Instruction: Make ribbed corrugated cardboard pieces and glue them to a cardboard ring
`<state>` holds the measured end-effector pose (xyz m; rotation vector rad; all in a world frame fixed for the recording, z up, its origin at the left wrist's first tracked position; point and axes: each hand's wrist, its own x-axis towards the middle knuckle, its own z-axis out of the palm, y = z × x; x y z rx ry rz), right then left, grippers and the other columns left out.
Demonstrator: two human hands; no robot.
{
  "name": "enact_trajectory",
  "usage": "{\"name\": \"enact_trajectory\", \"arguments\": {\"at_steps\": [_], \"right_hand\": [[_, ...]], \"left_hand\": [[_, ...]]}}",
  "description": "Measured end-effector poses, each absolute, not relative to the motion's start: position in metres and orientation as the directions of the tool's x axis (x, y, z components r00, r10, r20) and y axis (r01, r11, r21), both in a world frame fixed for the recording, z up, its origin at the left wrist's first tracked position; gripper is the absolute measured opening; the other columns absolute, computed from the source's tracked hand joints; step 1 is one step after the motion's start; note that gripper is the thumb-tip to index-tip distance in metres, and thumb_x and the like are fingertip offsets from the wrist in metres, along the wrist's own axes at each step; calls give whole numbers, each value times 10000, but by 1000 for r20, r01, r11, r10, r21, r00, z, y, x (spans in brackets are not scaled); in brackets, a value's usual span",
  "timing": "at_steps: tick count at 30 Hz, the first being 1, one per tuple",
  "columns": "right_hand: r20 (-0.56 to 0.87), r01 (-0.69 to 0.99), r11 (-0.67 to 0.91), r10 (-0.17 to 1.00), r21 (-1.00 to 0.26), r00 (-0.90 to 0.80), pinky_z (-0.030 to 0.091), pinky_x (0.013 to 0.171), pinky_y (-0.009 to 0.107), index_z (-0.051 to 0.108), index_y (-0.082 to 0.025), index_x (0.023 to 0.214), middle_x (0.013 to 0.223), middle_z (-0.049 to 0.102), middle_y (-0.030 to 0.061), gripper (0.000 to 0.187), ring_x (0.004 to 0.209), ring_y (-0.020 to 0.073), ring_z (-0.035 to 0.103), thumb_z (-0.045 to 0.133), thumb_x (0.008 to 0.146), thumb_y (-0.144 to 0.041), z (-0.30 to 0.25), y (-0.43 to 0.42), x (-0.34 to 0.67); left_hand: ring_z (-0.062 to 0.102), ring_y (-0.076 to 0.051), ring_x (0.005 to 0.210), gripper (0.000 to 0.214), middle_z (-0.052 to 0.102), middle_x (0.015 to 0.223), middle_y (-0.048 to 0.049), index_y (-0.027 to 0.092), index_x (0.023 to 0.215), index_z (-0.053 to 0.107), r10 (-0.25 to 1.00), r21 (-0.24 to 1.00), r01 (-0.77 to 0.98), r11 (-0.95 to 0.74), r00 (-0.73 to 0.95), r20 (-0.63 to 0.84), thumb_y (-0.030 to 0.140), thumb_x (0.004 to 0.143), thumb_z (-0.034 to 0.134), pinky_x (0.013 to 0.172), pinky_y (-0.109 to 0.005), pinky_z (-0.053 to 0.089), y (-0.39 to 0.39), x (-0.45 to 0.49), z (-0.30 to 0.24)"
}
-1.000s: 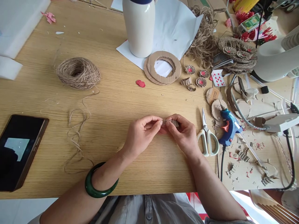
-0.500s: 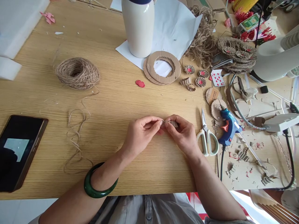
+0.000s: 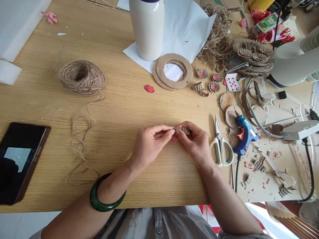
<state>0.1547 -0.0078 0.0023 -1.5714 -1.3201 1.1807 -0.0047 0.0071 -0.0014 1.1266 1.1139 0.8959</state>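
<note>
My left hand [image 3: 149, 143] and my right hand [image 3: 195, 142] meet at the middle of the wooden table [image 3: 124, 109]. Both pinch a small strip of corrugated cardboard [image 3: 183, 130] between thumb and fingertips. The strip pokes out above my right fingers; most of it is hidden. A dark green bangle [image 3: 106, 196] sits on my left wrist. White-handled scissors [image 3: 220, 147] lie just right of my right hand, with a blue glue gun [image 3: 243, 134] beside them.
A twine ball [image 3: 81, 77] with a loose strand lies at the left, a phone [image 3: 18, 161] at the near left edge. A white flask [image 3: 147, 28], cardboard rings [image 3: 174, 70], small cardboard rosettes [image 3: 213, 87], and red discs [image 3: 149, 88] sit behind. Cardboard scraps and cables crowd the right.
None beyond tiny finger shifts on the cardboard strip; both hands stay in the same place.
</note>
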Motion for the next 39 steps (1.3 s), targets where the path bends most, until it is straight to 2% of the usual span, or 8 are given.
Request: {"name": "enact_trajectory", "arguments": {"at_steps": [9, 15, 19, 28, 39], "right_hand": [[-173, 289, -169, 985, -942, 13, 337, 533, 234, 665, -172, 860, 688, 561, -21, 198, 587, 99, 416, 725, 831, -358, 4, -8, 153], [-164, 301, -165, 986, -939, 27, 336, 525, 238, 650, -178, 867, 678, 548, -21, 223, 572, 101, 404, 694, 848, -395, 3, -8, 154], [-154, 289, -156, 988, -944, 30, 354, 540, 240, 635, -181, 872, 682, 554, -22, 163, 571, 100, 417, 650, 873, -343, 3, -8, 154], [-146, 327, -145, 989, -934, 21, 358, 538, 240, 646, -181, 859, 696, 574, -13, 164, 579, 105, 434, 657, 858, -345, 2, -9, 154], [-167, 309, -178, 984, -934, 62, 360, 520, 233, 621, -185, 835, 671, 557, -18, 154, 575, 106, 433, 663, 832, -333, 3, -9, 151]], "left_hand": [[760, -184, 710, 140, 792, 801, -32, 162, 842, 750, 963, 979, 77, 188, 182, -199, 281, 850, 677, 707, -244, 624, 8, -4, 1], [756, -182, 690, 178, 786, 776, -35, 156, 863, 745, 951, 972, 3, 236, 204, -232, 325, 853, 692, 710, -254, 629, 8, -5, 1], [757, -185, 693, 204, 787, 786, -39, 154, 882, 735, 941, 964, -32, 264, 227, -250, 351, 862, 689, 716, -263, 634, 9, -6, 1], [759, -189, 701, 205, 786, 785, -39, 166, 900, 736, 959, 985, 91, 145, 233, -162, 345, 903, 636, 681, -239, 620, 8, -5, 2], [761, -181, 737, 184, 796, 898, -45, 170, 931, 739, 971, 981, 188, 50, 221, -92, 305, 916, 616, 695, -222, 608, 3, -4, 2]]}}
